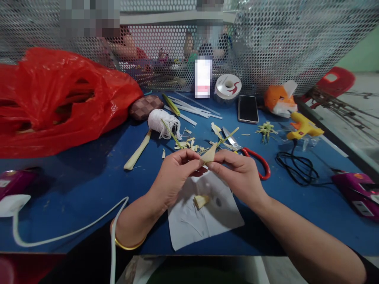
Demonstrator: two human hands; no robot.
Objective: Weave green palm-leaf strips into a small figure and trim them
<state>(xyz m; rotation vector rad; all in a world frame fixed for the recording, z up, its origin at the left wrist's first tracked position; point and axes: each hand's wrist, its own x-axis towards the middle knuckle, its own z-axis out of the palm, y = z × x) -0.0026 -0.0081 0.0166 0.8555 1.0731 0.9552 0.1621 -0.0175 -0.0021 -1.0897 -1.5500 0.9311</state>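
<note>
Between my two hands is a pale yellow-green strip of leaf (209,154), folded to a pointed shape. My left hand (184,167) pinches its left side and my right hand (237,169) pinches its right side, fingertips almost meeting. Below them a white paper sheet (189,227) lies on the blue table, bearing a short cut piece of pale stalk (201,201). Just beyond my hands are several leaf scraps (189,145). Red-handled scissors (260,162) lie beside my right hand, blades partly among the scraps.
A red plastic bag (74,98) fills the left back. A ball of white string (162,121), white strips (189,107), a ribbon spool (227,87) and a phone (248,109) lie behind. At right are a yellow glue gun (304,125) and black cable (296,169). A white cable (74,235) crosses my left forearm.
</note>
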